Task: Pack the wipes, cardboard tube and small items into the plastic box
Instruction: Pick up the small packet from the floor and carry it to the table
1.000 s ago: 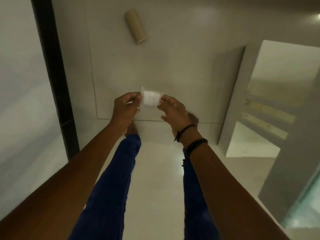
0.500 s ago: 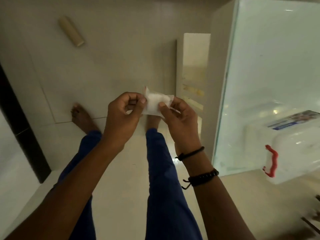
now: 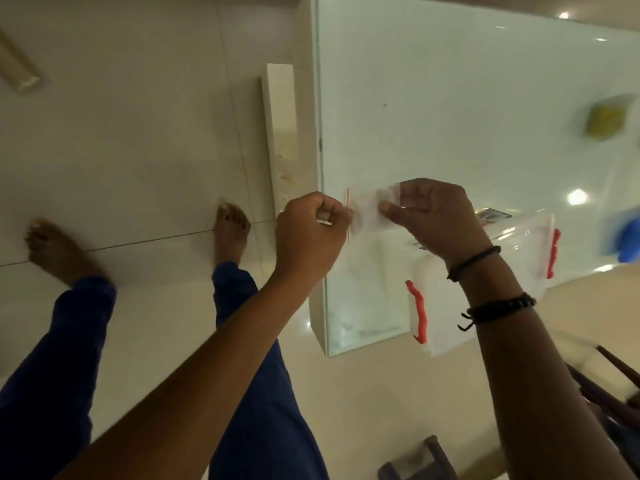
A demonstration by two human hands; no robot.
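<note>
Glass table (image 3: 450, 98): one plastic box (image 3: 485, 289), two hands gripping one wipe (image 3: 369, 211).

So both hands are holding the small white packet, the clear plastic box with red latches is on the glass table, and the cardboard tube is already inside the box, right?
Not quite. The head view shows the brown cardboard tube lying on the tiled floor, not in the clear plastic box with red latches. The rest holds.

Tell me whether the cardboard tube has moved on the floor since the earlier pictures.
Cannot tell. The cardboard tube sits further left in view, but the floor tiles slid the same way, so the camera turned.
</note>
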